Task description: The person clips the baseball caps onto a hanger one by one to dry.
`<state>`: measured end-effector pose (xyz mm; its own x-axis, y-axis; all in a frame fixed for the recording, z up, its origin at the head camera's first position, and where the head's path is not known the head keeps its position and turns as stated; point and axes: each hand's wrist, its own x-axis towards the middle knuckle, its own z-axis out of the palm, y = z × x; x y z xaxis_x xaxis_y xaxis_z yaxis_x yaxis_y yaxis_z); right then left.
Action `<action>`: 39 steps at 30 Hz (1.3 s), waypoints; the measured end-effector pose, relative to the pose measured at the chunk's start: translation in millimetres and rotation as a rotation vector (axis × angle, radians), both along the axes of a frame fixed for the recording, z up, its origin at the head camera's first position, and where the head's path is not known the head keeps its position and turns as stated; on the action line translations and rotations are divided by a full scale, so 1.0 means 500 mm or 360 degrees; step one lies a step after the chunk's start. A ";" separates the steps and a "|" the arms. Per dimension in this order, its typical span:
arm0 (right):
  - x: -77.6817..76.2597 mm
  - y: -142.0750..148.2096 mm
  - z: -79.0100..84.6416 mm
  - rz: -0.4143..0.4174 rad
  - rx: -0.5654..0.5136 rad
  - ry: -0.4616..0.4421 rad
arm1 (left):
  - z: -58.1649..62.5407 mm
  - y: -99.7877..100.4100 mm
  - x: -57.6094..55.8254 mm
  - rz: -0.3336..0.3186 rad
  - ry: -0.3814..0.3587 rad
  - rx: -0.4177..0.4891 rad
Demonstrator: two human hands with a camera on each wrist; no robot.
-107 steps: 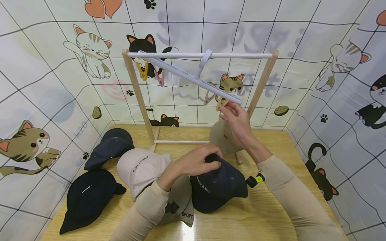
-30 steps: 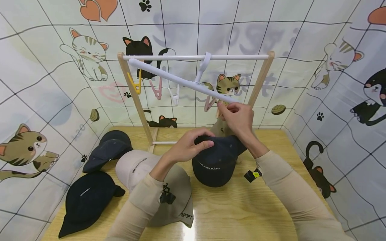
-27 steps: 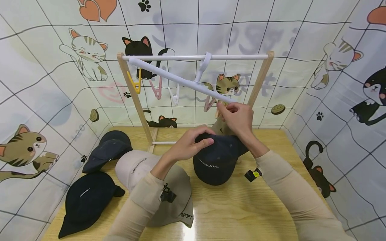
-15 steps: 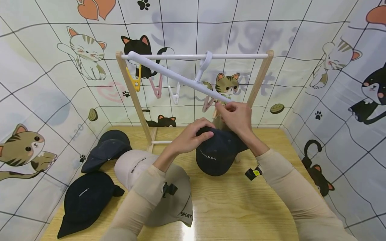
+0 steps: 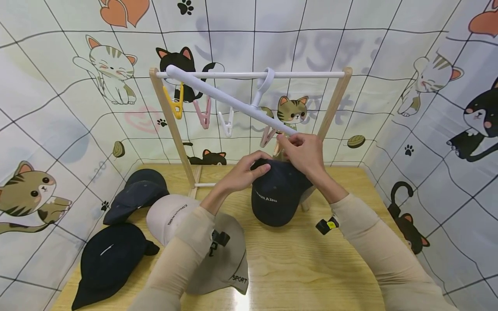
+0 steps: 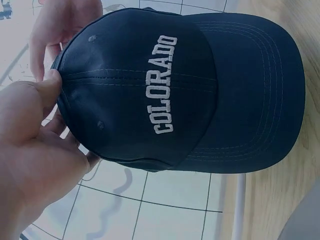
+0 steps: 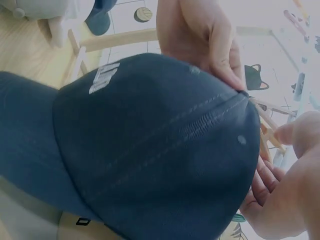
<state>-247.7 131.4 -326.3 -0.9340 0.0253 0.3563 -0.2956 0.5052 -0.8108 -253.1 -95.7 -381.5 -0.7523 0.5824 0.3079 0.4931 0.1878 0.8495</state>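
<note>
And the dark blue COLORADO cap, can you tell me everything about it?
The navy baseball cap looks like woven cloth, with raised whitish lettering, a middle seam, small eyelets and a stitched brim. It's held up below the lower end of the pale hanger, brim pointing down toward the table. The left hand pinches the top of its crown; the right hand is close, but I can't tell if it touches.

Left hand [image 6: 37, 150] pinches a dark blue cap [image 6: 187, 97] lettered COLORADO.
</note>
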 end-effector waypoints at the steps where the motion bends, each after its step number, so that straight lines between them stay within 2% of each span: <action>1: 0.000 0.000 0.000 0.0004 -0.0008 -0.0011 | 0.000 0.000 -0.002 0.0000 -0.0024 0.0009; 8: 0.000 -0.002 0.001 0.0006 -0.0042 -0.0068 | -0.005 0.006 -0.019 -0.0005 -0.0092 0.0064; 17: -0.006 -0.005 0.000 0.0049 -0.0110 -0.0082 | -0.006 0.008 -0.027 0.0002 -0.0113 0.0116; 22: -0.006 -0.006 -0.001 0.0074 -0.0150 -0.0094 | -0.006 0.009 -0.030 0.0003 -0.0181 0.0130; 30: -0.006 -0.007 0.000 0.0098 -0.0150 -0.0110 | -0.009 0.015 -0.036 0.0119 -0.0208 0.0140; 39: -0.005 -0.005 0.001 0.0104 -0.0138 -0.0116 | -0.006 0.017 -0.036 0.0144 -0.0279 0.0198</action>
<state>-250.3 129.0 -326.0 -0.9580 -0.0087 0.2865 -0.2642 0.4142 -0.8710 -271.3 -87.0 -384.6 -0.8482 0.4757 0.2330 0.3216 0.1130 0.9401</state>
